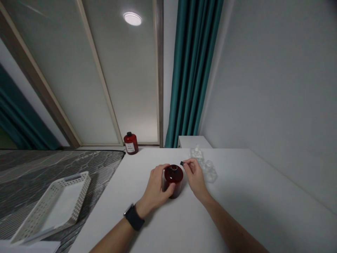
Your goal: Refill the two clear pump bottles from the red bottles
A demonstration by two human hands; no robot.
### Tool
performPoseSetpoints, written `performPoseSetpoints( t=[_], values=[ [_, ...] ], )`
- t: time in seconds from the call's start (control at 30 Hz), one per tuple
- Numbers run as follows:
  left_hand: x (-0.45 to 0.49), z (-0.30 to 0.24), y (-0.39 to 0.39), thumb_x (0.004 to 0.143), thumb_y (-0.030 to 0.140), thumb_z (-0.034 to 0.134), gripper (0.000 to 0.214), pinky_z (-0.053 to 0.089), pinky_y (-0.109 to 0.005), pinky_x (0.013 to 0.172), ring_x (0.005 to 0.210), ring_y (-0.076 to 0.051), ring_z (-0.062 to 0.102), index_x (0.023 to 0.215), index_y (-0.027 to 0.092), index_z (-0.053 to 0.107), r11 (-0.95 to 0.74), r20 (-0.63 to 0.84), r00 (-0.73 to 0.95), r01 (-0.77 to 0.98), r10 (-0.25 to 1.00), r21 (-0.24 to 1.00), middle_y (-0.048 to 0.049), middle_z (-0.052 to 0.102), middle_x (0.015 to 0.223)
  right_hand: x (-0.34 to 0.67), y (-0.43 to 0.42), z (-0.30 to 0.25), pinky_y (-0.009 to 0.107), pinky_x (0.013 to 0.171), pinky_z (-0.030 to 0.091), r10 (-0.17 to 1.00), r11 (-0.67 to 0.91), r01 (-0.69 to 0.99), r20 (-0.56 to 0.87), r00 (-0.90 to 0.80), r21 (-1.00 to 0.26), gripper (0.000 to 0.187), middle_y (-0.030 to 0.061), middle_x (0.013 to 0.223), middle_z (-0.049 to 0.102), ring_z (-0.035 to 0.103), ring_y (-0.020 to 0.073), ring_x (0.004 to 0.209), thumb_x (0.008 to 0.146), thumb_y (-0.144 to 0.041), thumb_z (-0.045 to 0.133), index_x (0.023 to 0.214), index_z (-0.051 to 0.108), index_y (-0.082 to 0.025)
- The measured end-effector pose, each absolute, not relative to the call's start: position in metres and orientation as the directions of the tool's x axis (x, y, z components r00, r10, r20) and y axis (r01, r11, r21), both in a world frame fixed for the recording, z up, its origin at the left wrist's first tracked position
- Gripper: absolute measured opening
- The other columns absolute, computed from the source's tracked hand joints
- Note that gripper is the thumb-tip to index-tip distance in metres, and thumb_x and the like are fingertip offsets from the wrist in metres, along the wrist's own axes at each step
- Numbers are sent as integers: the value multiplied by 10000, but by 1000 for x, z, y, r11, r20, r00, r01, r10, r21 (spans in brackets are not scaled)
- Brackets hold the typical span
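The left hand (155, 188) is wrapped around a dark red bottle (173, 180) standing upright on the white table (237, 211), while the right hand (194, 175), just beside the bottle's open mouth, pinches a small black cap (182, 163) between its fingertips. This looks like the capping or uncapping step, with the cap clear of the neck. Any next move calls for a steady left-hand grip and care around the clear small bottles (204, 165) just behind the right hand; a second red bottle (131, 143) stands well apart at the table's far edge.
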State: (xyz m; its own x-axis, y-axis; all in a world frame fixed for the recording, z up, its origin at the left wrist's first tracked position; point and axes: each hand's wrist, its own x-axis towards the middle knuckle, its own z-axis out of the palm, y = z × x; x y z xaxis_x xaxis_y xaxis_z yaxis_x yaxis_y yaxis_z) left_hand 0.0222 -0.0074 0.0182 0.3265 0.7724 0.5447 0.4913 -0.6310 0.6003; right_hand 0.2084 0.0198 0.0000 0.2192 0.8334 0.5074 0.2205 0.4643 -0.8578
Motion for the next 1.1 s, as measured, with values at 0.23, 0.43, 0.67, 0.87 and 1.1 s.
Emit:
performPoseSetpoints(
  t=[0.23, 0.43, 0.67, 0.87, 1.1],
  values=[
    [22, 15, -4, 800, 247, 598, 496, 450, -503, 982, 1141, -304, 568, 1267, 189, 443, -700, 610, 352, 445, 710, 558, -135, 596, 1237, 203, 10, 11, 381, 882, 534, 790, 560, 103, 567, 235, -822, 99, 64, 994, 686, 672, 213, 968, 916, -322, 586, 948, 583, -228],
    [31, 6, -1, 753, 213, 659, 543, 483, -476, 929, 1073, -284, 571, 1255, 198, 451, -703, 644, 306, 449, 701, 552, -110, 581, 1181, 199, 0, 20, 400, 912, 503, 654, 714, 235, 748, 111, -659, 129, 58, 1021, 690, 637, 221, 1007, 927, -198, 585, 1002, 669, -261],
    [28, 5, -1, 797, 204, 669, 622, 457, -488, 999, 1157, -282, 517, 1351, 217, 387, -774, 724, 303, 394, 619, 496, -118, 523, 1248, 197, -1, 23, 399, 895, 499, 648, 719, 333, 761, -7, -610, 154, 51, 994, 699, 622, 223, 990, 928, -184, 589, 1002, 695, -267],
    [28, 4, -4, 832, 171, 646, 637, 461, -488, 1011, 1181, -274, 496, 1402, 257, 375, -789, 721, 333, 357, 608, 500, -112, 485, 1273, 196, -2, 21, 410, 893, 511, 671, 700, 323, 742, 11, -637, 144, 60, 994, 686, 622, 230, 992, 925, -187, 582, 1006, 675, -261],
    [28, 2, -2, 836, 142, 638, 664, 463, -515, 1019, 1205, -284, 483, 1426, 303, 380, -784, 702, 353, 346, 618, 516, -110, 447, 1294, 200, -2, 19, 408, 929, 518, 685, 704, 267, 729, -11, -658, 177, 60, 1048, 698, 644, 217, 1027, 939, -170, 559, 1033, 672, -269]
  ],
)
